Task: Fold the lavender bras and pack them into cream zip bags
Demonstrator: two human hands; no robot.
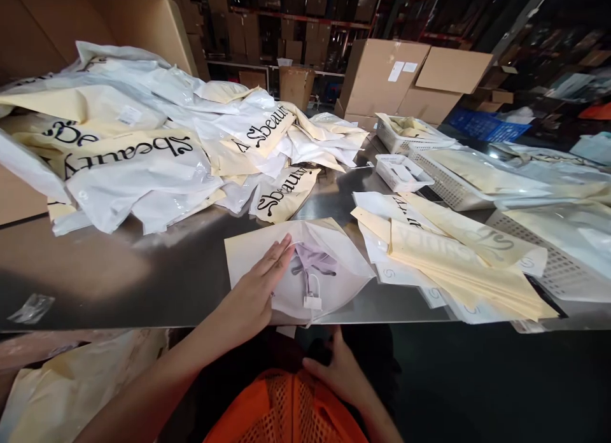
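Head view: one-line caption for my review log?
Left hand rests on a pale bag with a lilac item; right hand near the table edge.

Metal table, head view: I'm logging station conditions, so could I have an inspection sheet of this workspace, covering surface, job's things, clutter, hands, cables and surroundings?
Surface: metal table, shiny, with reflections.
Job's things: pale bag near the front edge, a purple item and white tag showing at it.
Clutter: heap of printed bags, flat stack of bags, white basket, clear plastic scrap.
Hands: left hand with fingers extended on the pale bag; right hand below the table edge, grip unclear.
Cables: nothing seen.
Surroundings: cardboard box, dim shelves behind.
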